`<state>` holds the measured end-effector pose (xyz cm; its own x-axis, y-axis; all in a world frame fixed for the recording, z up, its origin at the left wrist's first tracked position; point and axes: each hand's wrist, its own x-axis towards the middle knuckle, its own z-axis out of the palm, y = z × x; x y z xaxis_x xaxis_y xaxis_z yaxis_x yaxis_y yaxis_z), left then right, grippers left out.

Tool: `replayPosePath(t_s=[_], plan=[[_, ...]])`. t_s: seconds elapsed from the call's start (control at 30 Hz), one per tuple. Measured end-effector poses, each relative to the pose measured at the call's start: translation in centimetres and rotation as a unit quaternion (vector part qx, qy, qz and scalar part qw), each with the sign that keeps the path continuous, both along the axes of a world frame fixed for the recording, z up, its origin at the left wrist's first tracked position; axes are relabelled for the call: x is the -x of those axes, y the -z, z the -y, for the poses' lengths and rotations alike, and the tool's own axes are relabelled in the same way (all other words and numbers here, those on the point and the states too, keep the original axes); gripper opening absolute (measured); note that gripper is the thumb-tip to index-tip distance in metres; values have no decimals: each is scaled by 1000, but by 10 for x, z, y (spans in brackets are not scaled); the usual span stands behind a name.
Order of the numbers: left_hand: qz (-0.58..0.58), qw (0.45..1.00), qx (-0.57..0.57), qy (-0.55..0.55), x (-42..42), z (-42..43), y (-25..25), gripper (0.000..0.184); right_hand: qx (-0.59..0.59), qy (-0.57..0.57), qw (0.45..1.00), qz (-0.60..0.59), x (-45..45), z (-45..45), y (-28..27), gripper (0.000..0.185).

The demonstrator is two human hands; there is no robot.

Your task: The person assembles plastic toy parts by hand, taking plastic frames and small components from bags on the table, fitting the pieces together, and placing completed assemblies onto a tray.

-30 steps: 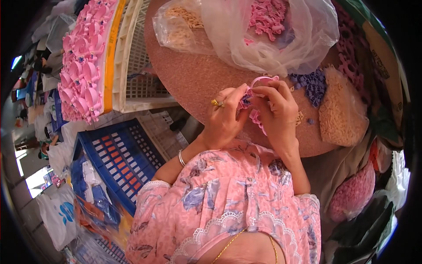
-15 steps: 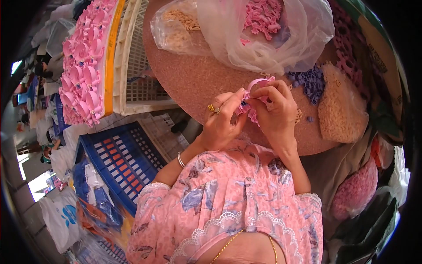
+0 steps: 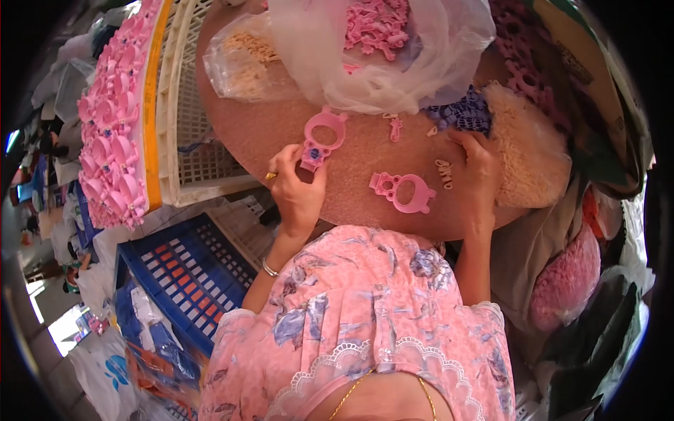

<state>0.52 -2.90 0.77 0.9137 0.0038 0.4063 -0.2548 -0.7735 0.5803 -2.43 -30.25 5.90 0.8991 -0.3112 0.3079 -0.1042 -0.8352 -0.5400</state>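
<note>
At the left of the round table, my left hand [image 3: 298,189] pinches the lower end of a pink plastic piece [image 3: 324,135] with a round opening and a small blue part fixed on it. My right hand [image 3: 479,168] is at the near edge of a heap of small blue plastic parts [image 3: 460,114], its fingers bent together; what is between the fingertips is hidden. Between my hands a second pink ring-shaped piece [image 3: 406,193] lies flat. A little pink part [image 3: 395,129] and several beige parts [image 3: 444,174] are scattered nearby.
Clear bags with pink parts [image 3: 378,28] and beige parts [image 3: 246,52] sit at the table's [image 3: 260,133] far side. Another beige-filled bag [image 3: 530,154] stands right. Left are a white crate [image 3: 210,175], a tray of pink pieces [image 3: 116,119] and a blue basket [image 3: 186,270].
My hands have parted: the left moved left with the pink piece, the right moved right to the blue heap. A second pink piece now shows on the table. The view has shifted slightly.
</note>
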Motion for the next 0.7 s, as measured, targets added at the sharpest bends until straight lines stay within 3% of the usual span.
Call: replayPosePath(t_s=[0.23, 0.47, 0.57, 0.63, 0.7], plan=[[-6, 1000, -10, -2, 4, -8, -1, 65, 66, -38, 997, 23, -3, 8, 16, 19], [-33, 999, 29, -16, -5, -7, 1, 73, 97, 29, 994, 50, -25, 3, 27, 16], [113, 992, -34, 47, -2, -2, -16, 77, 115, 11, 993, 33, -27, 7, 39, 15], [73, 977, 32, 196, 2, 2, -19, 76, 94, 19, 995, 17, -24, 8, 37, 11], [14, 950, 63, 306, 1, 13, -25, 74, 84, 29, 996, 5, -22, 6, 37, 19]])
